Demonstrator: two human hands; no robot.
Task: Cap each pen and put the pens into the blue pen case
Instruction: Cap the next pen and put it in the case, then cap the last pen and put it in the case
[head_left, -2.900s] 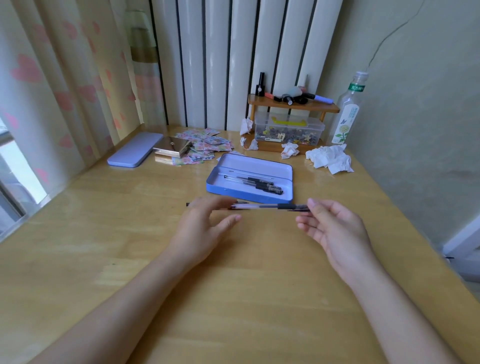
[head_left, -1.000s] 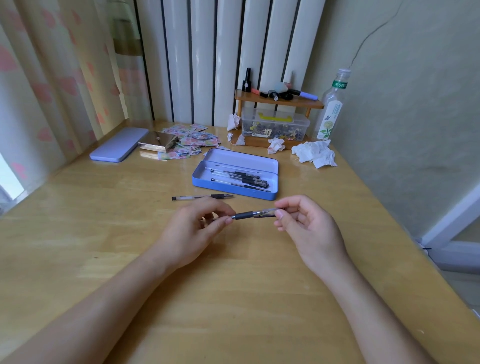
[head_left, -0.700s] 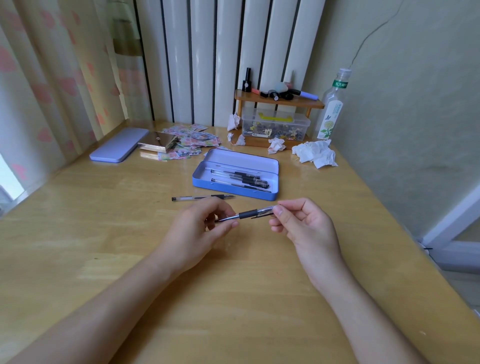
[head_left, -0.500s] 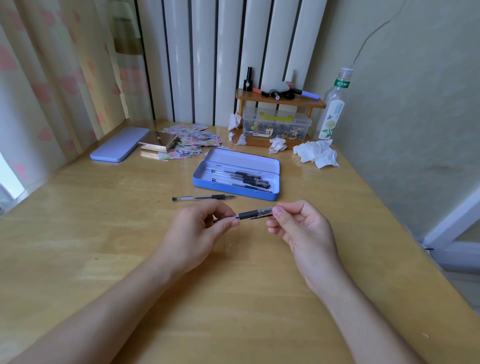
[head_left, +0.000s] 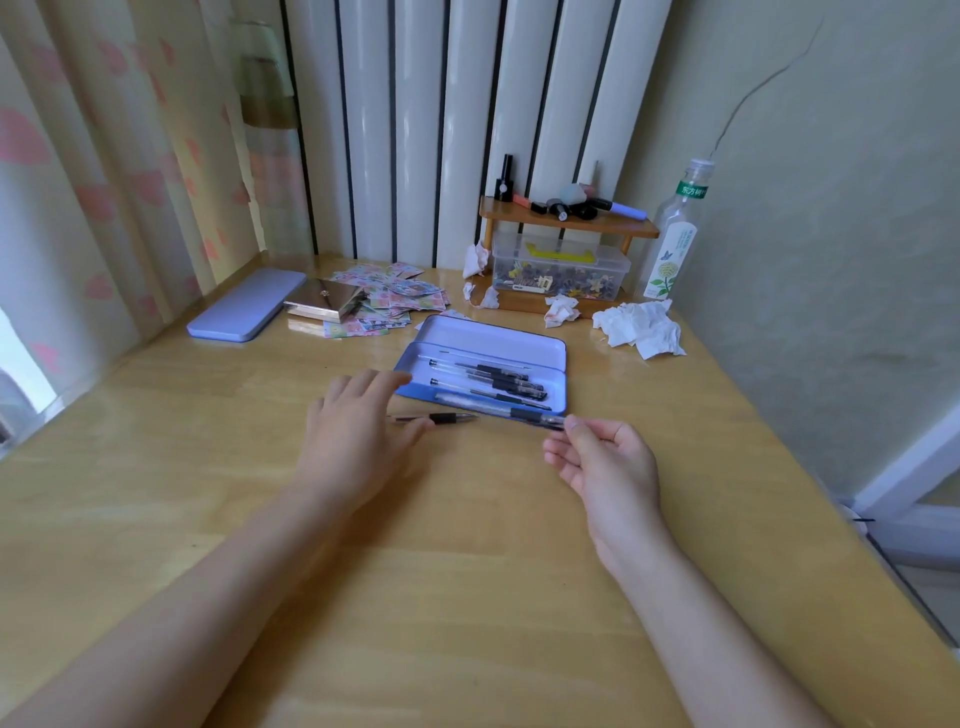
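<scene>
Right grip (head_left: 597, 457) pen (head_left: 498, 411) over case (head_left: 488, 338) rim

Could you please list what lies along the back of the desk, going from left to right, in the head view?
Purple lid → metal box → stickers → clear plastic box → crumpled tissue → bottle.

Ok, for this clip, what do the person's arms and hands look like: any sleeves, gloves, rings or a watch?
Both forearms are bare up to the frame edge, with no sleeve in view. The left hand and right hand have no gloves, and no ring, watch or bracelet shows on the visible sides. The fingers have short, unpainted-looking nails. No markings show.
</scene>
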